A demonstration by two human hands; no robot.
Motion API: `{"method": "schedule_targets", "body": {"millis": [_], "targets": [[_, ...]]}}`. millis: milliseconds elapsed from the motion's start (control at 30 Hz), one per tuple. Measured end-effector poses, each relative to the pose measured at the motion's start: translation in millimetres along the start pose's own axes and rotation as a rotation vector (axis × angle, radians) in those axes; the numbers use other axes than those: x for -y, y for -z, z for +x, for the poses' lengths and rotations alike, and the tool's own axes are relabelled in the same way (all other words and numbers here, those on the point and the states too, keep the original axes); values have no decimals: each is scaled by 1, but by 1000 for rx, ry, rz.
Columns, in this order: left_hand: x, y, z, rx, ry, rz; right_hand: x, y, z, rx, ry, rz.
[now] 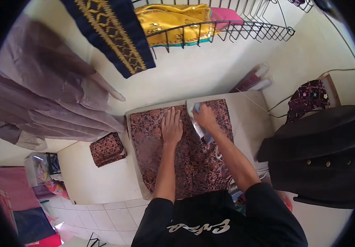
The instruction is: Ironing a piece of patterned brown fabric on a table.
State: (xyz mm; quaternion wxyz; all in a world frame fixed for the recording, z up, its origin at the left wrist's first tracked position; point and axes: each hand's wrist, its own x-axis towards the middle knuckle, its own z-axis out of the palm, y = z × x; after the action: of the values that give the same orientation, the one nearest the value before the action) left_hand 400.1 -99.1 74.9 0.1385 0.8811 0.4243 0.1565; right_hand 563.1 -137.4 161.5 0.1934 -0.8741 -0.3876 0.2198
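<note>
A dark garment with a reddish-brown floral print (148,150) lies spread flat on a pale padded cover (249,117). Its near edge, by my body, looks gathered like an elastic waistband. My left hand (172,128) rests palm down on the fabric, fingers stretched out and pointing away from me. To its right, my right hand (205,117) is wrapped round the handle of a clothes iron (197,128). The iron sits on the print's upper right part; my hand and forearm hide some of it. A white squiggly cord or drawstring (218,153) shows beside my right forearm.
A folded cloth of similar print (107,150) lies on the white table (99,181) at left. Sheer mauve garments (62,99) hang over the far left. At right hangs a dark buttoned coat (317,152). Overhead, a black wire rack (263,31) holds yellow cloth (173,24).
</note>
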Motion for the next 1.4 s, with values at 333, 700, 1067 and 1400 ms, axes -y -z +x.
{"method": "schedule_targets", "body": {"millis": [333, 700, 1067, 1400], "targets": [[13, 18, -5, -9, -73, -167, 23, -21, -7, -62, 33, -47], [32, 31, -11, 29, -70, 36, 43, -25, -13, -68, 92, -84], [98, 57, -34, -13, 91, 187, 62, -44, -41, 3, 242, -195], [122, 60, -45, -7, 43, -101, 85, -56, -44, 208, 272, -257]]}}
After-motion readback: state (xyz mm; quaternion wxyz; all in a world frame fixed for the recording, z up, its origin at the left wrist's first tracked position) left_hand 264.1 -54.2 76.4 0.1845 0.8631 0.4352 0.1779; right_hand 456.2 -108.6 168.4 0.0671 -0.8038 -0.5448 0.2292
